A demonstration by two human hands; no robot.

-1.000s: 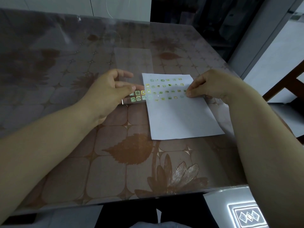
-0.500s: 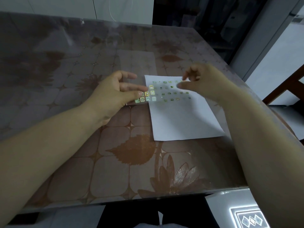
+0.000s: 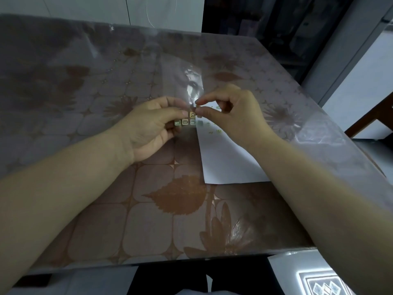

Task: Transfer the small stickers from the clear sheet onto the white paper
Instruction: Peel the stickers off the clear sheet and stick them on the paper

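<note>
My left hand (image 3: 152, 127) pinches the clear sheet (image 3: 187, 88), which curls upward and glints. A few small square stickers (image 3: 185, 122) remain near its lower edge, by my left thumb. My right hand (image 3: 231, 116) has its thumb and forefinger pinched at a sticker on the sheet's right edge, just above the magnifier sticker (image 3: 192, 115). The white paper (image 3: 225, 160) lies flat under my right hand and wrist. Some small stickers on the paper (image 3: 214, 131) show beside my right palm; the others are hidden by that hand.
The table (image 3: 131, 226) has a brown leaf-and-flower pattern under a glossy clear cover. Its near edge (image 3: 170, 260) runs across the bottom of the view. A wooden chair (image 3: 374, 116) stands at the right, beyond the table's right edge.
My right hand left the white paper and came leftward to the clear sheet, pinching at a sticker. My left hand lifted the sheet's near edge, so the sheet now curls up.
</note>
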